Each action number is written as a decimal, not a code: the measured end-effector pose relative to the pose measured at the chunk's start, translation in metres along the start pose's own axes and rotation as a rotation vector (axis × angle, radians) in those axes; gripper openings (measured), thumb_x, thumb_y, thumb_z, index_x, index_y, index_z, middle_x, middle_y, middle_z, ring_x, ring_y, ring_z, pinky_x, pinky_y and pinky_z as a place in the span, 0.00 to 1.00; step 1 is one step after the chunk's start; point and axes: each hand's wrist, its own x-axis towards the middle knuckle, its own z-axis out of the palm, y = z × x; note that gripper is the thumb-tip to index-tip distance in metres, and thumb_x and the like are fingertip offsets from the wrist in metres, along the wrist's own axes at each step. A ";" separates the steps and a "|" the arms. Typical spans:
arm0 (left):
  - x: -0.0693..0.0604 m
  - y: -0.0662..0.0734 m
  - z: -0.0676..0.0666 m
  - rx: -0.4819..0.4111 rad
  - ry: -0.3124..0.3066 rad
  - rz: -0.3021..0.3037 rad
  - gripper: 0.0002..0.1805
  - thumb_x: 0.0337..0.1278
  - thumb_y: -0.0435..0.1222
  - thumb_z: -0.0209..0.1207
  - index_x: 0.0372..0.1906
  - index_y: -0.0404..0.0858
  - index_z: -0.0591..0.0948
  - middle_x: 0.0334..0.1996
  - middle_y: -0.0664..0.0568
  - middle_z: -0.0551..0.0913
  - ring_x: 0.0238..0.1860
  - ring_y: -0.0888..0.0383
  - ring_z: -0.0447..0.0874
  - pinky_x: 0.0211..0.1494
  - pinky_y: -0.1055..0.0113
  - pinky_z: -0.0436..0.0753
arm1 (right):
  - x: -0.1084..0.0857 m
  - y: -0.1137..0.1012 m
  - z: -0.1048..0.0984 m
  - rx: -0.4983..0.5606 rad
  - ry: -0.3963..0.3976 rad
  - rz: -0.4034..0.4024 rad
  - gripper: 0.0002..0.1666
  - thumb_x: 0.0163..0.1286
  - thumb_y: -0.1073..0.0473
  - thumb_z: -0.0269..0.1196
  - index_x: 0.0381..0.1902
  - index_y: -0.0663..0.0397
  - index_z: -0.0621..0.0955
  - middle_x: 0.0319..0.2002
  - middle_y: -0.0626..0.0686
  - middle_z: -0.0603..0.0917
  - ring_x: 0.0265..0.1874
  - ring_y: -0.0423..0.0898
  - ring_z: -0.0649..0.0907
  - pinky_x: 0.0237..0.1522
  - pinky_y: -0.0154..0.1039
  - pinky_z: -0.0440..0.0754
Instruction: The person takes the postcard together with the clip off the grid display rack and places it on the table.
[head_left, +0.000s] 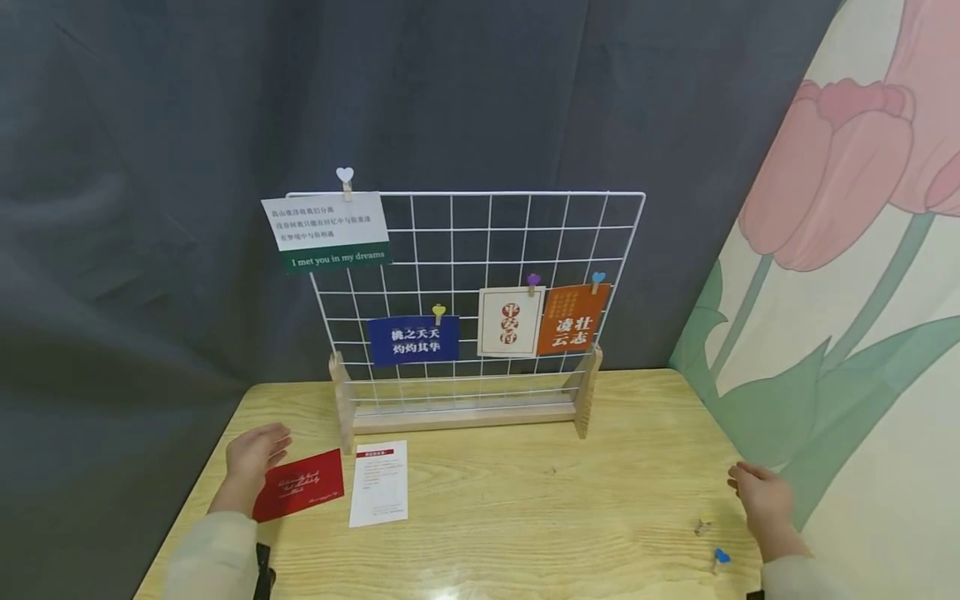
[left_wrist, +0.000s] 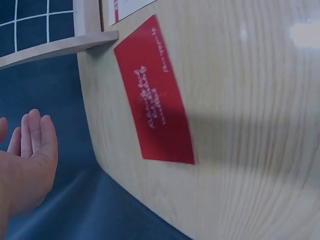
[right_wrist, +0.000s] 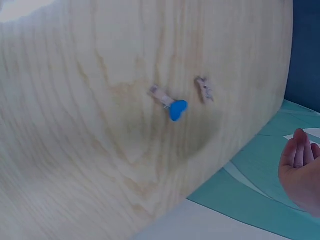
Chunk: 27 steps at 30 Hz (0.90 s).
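My left hand (head_left: 252, 462) hovers at the table's left side, fingers relaxed, with nothing in it. Close by lies a red card (head_left: 307, 483) with white script, flat on the wood; the left wrist view shows the hand apart from it. To its right is a white card (head_left: 379, 492) with a red heading. Over the right edge of the table, my right hand (head_left: 767, 502) is raised, its fingers loosely bent and holding nothing. Near it lie a small wooden clip with a blue heart (right_wrist: 178, 110) and another clip (right_wrist: 204, 90), which looks yellowish in the head view.
A white wire grid in a wooden stand (head_left: 465, 419) stands at the back. Clipped to it are a white-and-green card (head_left: 330, 229), a blue card (head_left: 414, 343), a cream card (head_left: 491, 340) and an orange card (head_left: 573, 300). Dark cloth (head_left: 480, 92) hangs behind.
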 end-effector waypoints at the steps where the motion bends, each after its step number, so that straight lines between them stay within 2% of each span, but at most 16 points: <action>1: 0.004 -0.001 -0.001 0.015 0.002 0.013 0.32 0.38 0.52 0.63 0.50 0.39 0.73 0.46 0.48 0.74 0.38 0.62 0.78 0.35 0.73 0.77 | 0.007 0.003 -0.002 -0.009 -0.021 0.019 0.26 0.61 0.54 0.53 0.50 0.70 0.70 0.35 0.62 0.78 0.32 0.51 0.79 0.34 0.49 0.75; 2: 0.008 -0.001 -0.002 0.024 0.005 0.026 0.32 0.37 0.52 0.63 0.51 0.40 0.73 0.47 0.48 0.73 0.38 0.61 0.78 0.35 0.73 0.78 | 0.014 0.006 -0.004 -0.044 -0.028 0.017 0.27 0.61 0.52 0.53 0.52 0.68 0.69 0.36 0.59 0.78 0.32 0.49 0.79 0.35 0.52 0.74; 4: 0.015 0.000 -0.004 0.027 0.011 0.038 0.33 0.36 0.53 0.63 0.51 0.40 0.74 0.47 0.48 0.73 0.38 0.61 0.78 0.35 0.73 0.78 | 0.032 0.018 -0.008 -0.031 -0.049 0.025 0.26 0.60 0.48 0.54 0.50 0.61 0.72 0.30 0.47 0.78 0.28 0.40 0.78 0.28 0.53 0.75; 5: 0.018 0.002 -0.004 0.015 0.009 0.035 0.33 0.35 0.53 0.63 0.50 0.40 0.74 0.47 0.48 0.74 0.38 0.61 0.78 0.35 0.72 0.78 | 0.040 0.022 -0.010 -0.013 -0.067 0.020 0.26 0.60 0.48 0.55 0.49 0.60 0.73 0.31 0.46 0.78 0.28 0.40 0.78 0.29 0.53 0.75; 6: 0.019 0.004 -0.005 0.006 0.004 0.030 0.33 0.35 0.53 0.64 0.50 0.41 0.74 0.47 0.49 0.74 0.38 0.61 0.78 0.35 0.72 0.78 | 0.048 0.026 -0.011 -0.010 -0.060 0.022 0.25 0.59 0.47 0.56 0.48 0.58 0.74 0.29 0.43 0.78 0.26 0.37 0.78 0.25 0.53 0.75; 8: 0.022 0.010 -0.006 -0.022 0.002 0.022 0.30 0.34 0.50 0.66 0.48 0.41 0.76 0.44 0.50 0.76 0.37 0.60 0.79 0.35 0.70 0.78 | 0.060 0.031 -0.013 0.014 -0.057 0.007 0.24 0.58 0.47 0.57 0.48 0.56 0.75 0.30 0.43 0.79 0.27 0.38 0.79 0.22 0.51 0.75; 9: 0.023 0.013 -0.006 -0.036 -0.004 0.020 0.29 0.34 0.49 0.66 0.46 0.41 0.77 0.43 0.51 0.77 0.37 0.60 0.79 0.35 0.69 0.78 | 0.065 0.031 -0.014 0.032 -0.064 0.004 0.24 0.59 0.48 0.57 0.49 0.57 0.74 0.33 0.48 0.80 0.30 0.42 0.80 0.25 0.52 0.75; 10: 0.023 0.018 -0.007 -0.037 -0.022 0.023 0.27 0.35 0.48 0.66 0.46 0.41 0.77 0.43 0.51 0.77 0.37 0.59 0.79 0.36 0.67 0.78 | 0.069 0.031 -0.014 0.029 -0.059 -0.003 0.23 0.59 0.48 0.57 0.48 0.54 0.76 0.33 0.49 0.80 0.30 0.43 0.80 0.24 0.51 0.75; 15: 0.021 0.032 -0.012 -0.043 -0.069 0.025 0.23 0.38 0.45 0.65 0.44 0.41 0.79 0.42 0.50 0.77 0.38 0.57 0.79 0.38 0.63 0.78 | 0.080 0.024 -0.016 0.025 -0.064 -0.022 0.15 0.58 0.47 0.57 0.42 0.44 0.77 0.31 0.46 0.80 0.30 0.42 0.80 0.26 0.52 0.75; 16: 0.019 0.034 -0.013 -0.033 -0.080 0.017 0.23 0.39 0.46 0.65 0.45 0.42 0.79 0.42 0.52 0.77 0.38 0.58 0.79 0.38 0.64 0.78 | 0.077 0.019 -0.017 0.027 -0.075 -0.021 0.15 0.58 0.47 0.57 0.42 0.44 0.77 0.31 0.45 0.79 0.30 0.42 0.80 0.26 0.52 0.75; 19: 0.016 0.039 -0.016 -0.015 -0.062 -0.008 0.23 0.36 0.49 0.65 0.43 0.45 0.79 0.42 0.55 0.77 0.38 0.61 0.79 0.37 0.68 0.78 | 0.064 -0.003 -0.015 0.005 -0.024 0.004 0.18 0.58 0.48 0.57 0.45 0.49 0.77 0.32 0.49 0.80 0.28 0.41 0.79 0.29 0.52 0.75; 21: 0.014 0.044 -0.016 -0.014 -0.059 0.000 0.23 0.37 0.47 0.65 0.44 0.43 0.79 0.43 0.53 0.77 0.39 0.59 0.79 0.38 0.65 0.78 | 0.042 -0.031 -0.014 0.013 -0.027 0.017 0.24 0.60 0.53 0.56 0.51 0.61 0.73 0.39 0.59 0.77 0.27 0.41 0.78 0.37 0.50 0.74; 22: 0.013 0.048 -0.017 -0.008 -0.065 0.000 0.23 0.38 0.46 0.65 0.45 0.42 0.79 0.44 0.51 0.76 0.39 0.57 0.78 0.40 0.63 0.78 | 0.030 -0.046 -0.013 0.004 -0.042 0.011 0.27 0.61 0.54 0.54 0.53 0.67 0.69 0.42 0.63 0.75 0.26 0.39 0.77 0.37 0.47 0.74; 23: 0.013 0.052 -0.017 0.001 -0.060 0.006 0.24 0.39 0.45 0.65 0.45 0.41 0.78 0.45 0.49 0.76 0.40 0.55 0.78 0.41 0.60 0.77 | 0.019 -0.060 -0.012 -0.013 -0.033 0.008 0.28 0.62 0.54 0.53 0.54 0.69 0.68 0.41 0.62 0.75 0.23 0.34 0.76 0.34 0.42 0.75; 25: 0.016 0.055 -0.018 -0.007 -0.052 0.006 0.24 0.38 0.45 0.65 0.45 0.41 0.78 0.44 0.50 0.77 0.40 0.55 0.78 0.40 0.60 0.77 | -0.005 -0.089 -0.012 -0.042 -0.066 -0.009 0.30 0.63 0.56 0.50 0.56 0.76 0.62 0.40 0.61 0.74 0.22 0.31 0.74 0.35 0.35 0.75; 27: 0.023 0.055 -0.020 -0.018 -0.051 -0.008 0.24 0.36 0.45 0.66 0.45 0.43 0.78 0.42 0.53 0.78 0.38 0.58 0.79 0.38 0.64 0.78 | -0.017 -0.107 -0.014 -0.063 -0.088 -0.036 0.30 0.64 0.56 0.48 0.56 0.77 0.60 0.33 0.52 0.76 0.21 0.26 0.72 0.30 0.29 0.73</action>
